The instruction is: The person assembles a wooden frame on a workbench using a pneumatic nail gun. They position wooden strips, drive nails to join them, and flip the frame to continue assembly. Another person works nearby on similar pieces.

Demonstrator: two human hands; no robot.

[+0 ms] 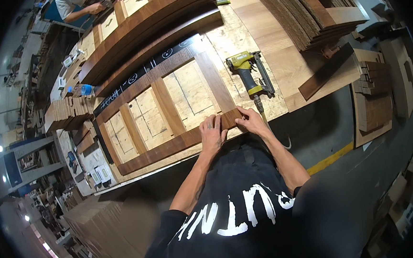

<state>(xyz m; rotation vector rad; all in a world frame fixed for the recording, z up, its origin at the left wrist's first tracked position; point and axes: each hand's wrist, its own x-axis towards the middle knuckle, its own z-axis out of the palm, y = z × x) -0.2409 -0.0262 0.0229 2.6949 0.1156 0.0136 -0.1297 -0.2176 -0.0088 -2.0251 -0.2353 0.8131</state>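
Observation:
A dark wooden frame with several cross slats lies flat on the plywood bench. My left hand presses on the frame's near rail at its right corner. My right hand grips the same corner from the right, fingers over the end of the right upright. Both hands touch the wood where the two pieces meet. A yellow and black pneumatic nail gun lies on the bench just beyond my right hand, its hose running down past the bench edge.
Long dark boards are stacked beyond the frame. A tall pile of thin panels stands at the back right, with small blocks beside it. Another person works at the far left end. A water bottle lies left.

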